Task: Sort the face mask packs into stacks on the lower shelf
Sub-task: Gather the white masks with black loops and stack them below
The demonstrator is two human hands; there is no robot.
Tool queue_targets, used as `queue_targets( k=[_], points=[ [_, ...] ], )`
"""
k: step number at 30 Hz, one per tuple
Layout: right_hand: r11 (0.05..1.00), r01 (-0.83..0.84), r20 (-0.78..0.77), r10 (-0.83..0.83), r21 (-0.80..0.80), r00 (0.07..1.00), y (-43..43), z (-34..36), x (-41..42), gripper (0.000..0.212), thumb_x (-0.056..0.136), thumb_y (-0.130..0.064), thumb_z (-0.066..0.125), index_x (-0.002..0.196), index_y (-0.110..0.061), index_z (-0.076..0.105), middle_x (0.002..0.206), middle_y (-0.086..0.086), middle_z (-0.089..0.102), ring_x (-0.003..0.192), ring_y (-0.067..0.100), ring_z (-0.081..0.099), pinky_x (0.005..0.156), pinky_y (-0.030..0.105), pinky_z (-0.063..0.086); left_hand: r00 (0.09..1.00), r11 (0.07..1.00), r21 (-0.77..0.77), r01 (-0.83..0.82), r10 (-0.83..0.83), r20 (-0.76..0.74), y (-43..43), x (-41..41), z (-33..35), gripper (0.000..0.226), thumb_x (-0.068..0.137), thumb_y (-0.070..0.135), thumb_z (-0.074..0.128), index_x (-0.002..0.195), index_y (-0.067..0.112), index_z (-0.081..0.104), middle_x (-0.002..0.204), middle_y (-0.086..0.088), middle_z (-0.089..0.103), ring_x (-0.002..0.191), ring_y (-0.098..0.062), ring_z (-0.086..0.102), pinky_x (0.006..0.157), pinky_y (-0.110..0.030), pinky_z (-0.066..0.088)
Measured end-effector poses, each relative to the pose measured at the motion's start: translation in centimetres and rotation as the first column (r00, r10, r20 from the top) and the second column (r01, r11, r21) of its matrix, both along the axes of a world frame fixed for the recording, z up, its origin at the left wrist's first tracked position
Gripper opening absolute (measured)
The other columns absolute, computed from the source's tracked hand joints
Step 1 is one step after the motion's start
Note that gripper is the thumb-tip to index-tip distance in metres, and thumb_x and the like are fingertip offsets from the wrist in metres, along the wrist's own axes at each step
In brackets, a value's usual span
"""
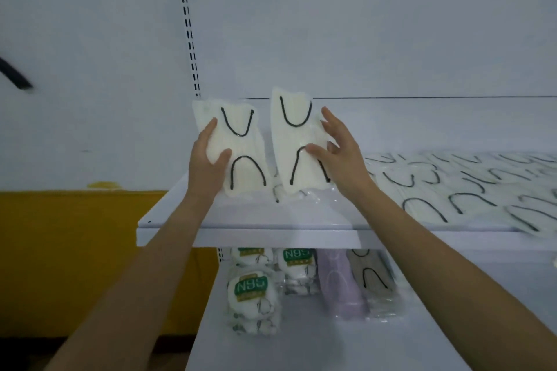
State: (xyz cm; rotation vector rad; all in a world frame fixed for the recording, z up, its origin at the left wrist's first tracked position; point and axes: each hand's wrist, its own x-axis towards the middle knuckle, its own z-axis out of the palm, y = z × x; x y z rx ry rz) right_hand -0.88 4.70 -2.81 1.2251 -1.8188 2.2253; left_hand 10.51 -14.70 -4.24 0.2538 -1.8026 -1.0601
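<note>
Left fingers (211, 129) curl round the left edge of the left pack (241, 144) with the thumb across its front, so the left hand (208, 159) grips it. Right fingers (328, 117) are spread and almost straight along the right edge of the right pack (292, 144), thumb tip pressed on its front. The right hand (340, 150) steadies it, with no closed grip visible. Head view, the only one: both packs are white with black ear loops and are held over the left end of the upper shelf (247, 233), just apart from each other. Their long axes are near upright and slightly tilted. Lower ends are at the shelf surface; contact unclear. More loose packs (452, 190) lie flat further right on the upper shelf. The lower shelf (301, 346) sits directly below the upper shelf. It carries N95 packs (251, 288) under the left end, then a purple pack (339, 286) and a grey pack (375, 277) to their right, all lying flat with long axes front to back. Judgement: the target lies straight down from both hands, so each pack must come toward the person, clear the upper shelf's front edge, drop, and tip from upright to flat. The left hand is nearer the N95 end, the right hand nearer the grey pack, and no white stack shows below yet.
</note>
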Motion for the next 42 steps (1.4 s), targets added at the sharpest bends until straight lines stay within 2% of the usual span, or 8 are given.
queue_targets(
  k=[3,6,12,18,26,32,37,42],
  points=[
    [0.999,0.043,-0.007,-0.043,-0.028,0.999,-2.6,0.5,1.2,0.057,0.085,-0.006,0.065,0.13,-0.033,0.043,0.128,-0.01,0.047,0.118,0.014,0.051,0.088,0.013,0.047,0.996,0.99,0.11,0.088,-0.09,0.019,0.3,-0.8,0.5,0.038,0.095,0.014,0.052,0.133,0.017,0.049,0.137,0.004,0.046,0.13,-0.01,0.039,0.112,-0.031,0.029],
    [0.981,0.15,-0.139,-0.133,0.119,0.981,-5.6,-0.2,2.2,0.058,0.085,-0.016,0.067,0.132,-0.037,0.04,0.131,-0.005,0.045,0.105,0.024,0.058,0.086,0.037,0.053,0.965,0.925,0.278,0.261,-0.247,-0.084,0.8,-1.0,1.3,0.037,0.094,0.031,0.054,0.128,0.018,0.053,0.13,0.005,0.054,0.121,-0.007,0.05,0.104,-0.027,0.038],
    [0.935,0.273,-0.062,-0.266,0.228,0.962,-7.3,-0.3,1.0,0.054,0.09,-0.023,0.062,0.139,-0.023,0.039,0.134,0.003,0.044,0.098,0.013,0.056,0.082,0.016,0.042,0.99,0.973,0.183,0.143,-0.14,-0.025,-3.8,0.2,0.3,0.045,0.087,0.009,0.063,0.125,0.027,0.048,0.133,-0.003,0.05,0.121,-0.021,0.05,0.104,-0.043,0.043],
    [0.394,0.289,-0.199,-0.253,0.873,0.947,-7.7,-3.4,-1.8,0.076,0.085,-0.051,0.059,0.147,-0.029,0.022,0.148,0.006,0.036,0.138,0.032,0.025,0.111,0.04,0.022,0.997,0.959,0.272,0.08,-0.074,-0.033,-7.1,1.6,-0.5,0.049,0.089,0.006,0.058,0.135,0.018,0.044,0.135,0.0,0.046,0.125,-0.019,0.046,0.107,-0.036,0.039],
    [0.649,0.338,-0.202,-0.277,0.682,0.939,-7.8,-3.9,-0.7,0.077,0.085,-0.016,0.066,0.147,-0.028,0.023,0.13,0.002,0.051,0.111,0.021,0.053,0.091,0.026,0.039,0.994,0.961,0.254,0.111,-0.104,-0.039,-7.5,0.8,-1.2,0.048,0.088,0.005,0.059,0.133,0.018,0.046,0.136,0.0,0.048,0.125,-0.018,0.046,0.108,-0.039,0.039],
    [0.916,0.342,-0.117,-0.324,0.21,0.939,-6.3,-1.6,1.4,0.075,0.086,-0.016,0.066,0.146,-0.031,0.023,0.117,-0.009,0.049,0.073,0.007,0.055,0.067,0.01,0.045,0.989,0.984,0.129,0.123,-0.111,-0.099,-7.0,1.2,-1.1,0.065,0.088,-0.004,0.053,0.144,0.018,0.03,0.141,0.014,0.032,0.135,-0.004,0.03,0.11,-0.016,0.024],
    [0.951,0.303,-0.029,-0.302,0.066,0.953,-5.8,-0.9,4.4,0.083,0.084,-0.022,0.069,0.147,-0.03,0.017,0.122,-0.011,0.048,0.086,0.01,0.056,0.071,0.013,0.048,0.977,0.979,0.041,0.202,-0.198,-0.079,-2.7,0.3,0.0,0.05,0.094,0.006,0.052,0.14,0.02,0.039,0.133,0.016,0.039,0.123,0.005,0.035,0.096,0.002,0.026],
    [0.935,0.314,-0.005,-0.318,0.164,0.948,-4.5,-1.8,4.8,0.099,0.081,-0.03,0.072,0.15,-0.018,0.002,0.148,0.006,0.027,0.134,0.02,0.033,0.107,0.03,0.033,0.939,0.942,0.01,0.335,-0.333,-0.09,3.6,-1.0,1.1,0.047,0.092,0.014,0.058,0.136,0.019,0.042,0.133,0.014,0.044,0.115,0.02,0.038,0.093,0.003,0.026]
  ],
)
